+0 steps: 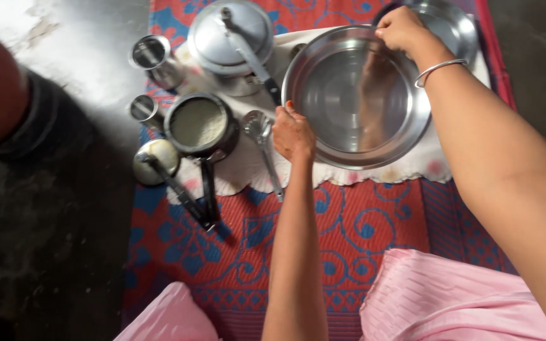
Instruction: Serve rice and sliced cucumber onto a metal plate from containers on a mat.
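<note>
A wide, shallow steel plate [323, 126] lies on a white cloth [241, 167] over a red and blue patterned mat [349, 227]. My left hand [293, 134] grips the plate's near left rim. On the far right rim, my right hand [400, 30] pinches the edge; a thin silver bangle sits on that wrist. The plate holds nothing and reflects my right arm.
Left of the plate lie a steel ladle [259, 127], a dark handled pot of pale flour [198, 123], a small lid with a handle [157, 161], two steel cups [151, 55], and a lidded cooker [232, 38]. Another steel bowl [453, 22] sits behind. Bare floor lies left.
</note>
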